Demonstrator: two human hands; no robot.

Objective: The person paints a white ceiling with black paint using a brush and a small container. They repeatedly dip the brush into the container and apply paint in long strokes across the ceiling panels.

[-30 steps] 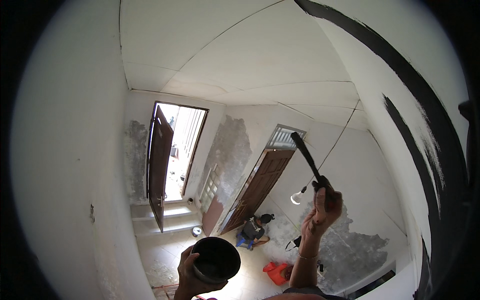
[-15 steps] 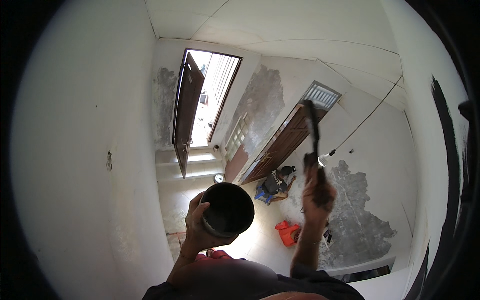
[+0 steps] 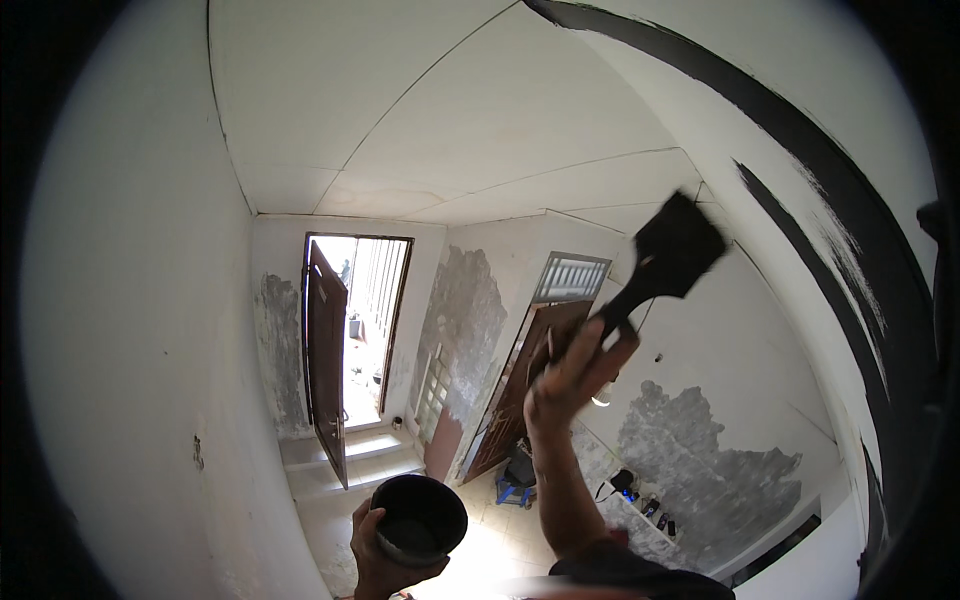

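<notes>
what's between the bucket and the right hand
In the head view, a brown door and blue stool, farther back, show between bucket and right hand.

Dark sleeve, bare forearm

On the right arm is a dark sleeve, close to black, loose in outline and plain where it shows; shade hides any finer detail of the cloth. It ends near the elbow, leaving the forearm uncovered. The right hand is bare, its fingers slightly blurred. The left hand is bare too, cut off near the wrist by the lower edge.
</notes>
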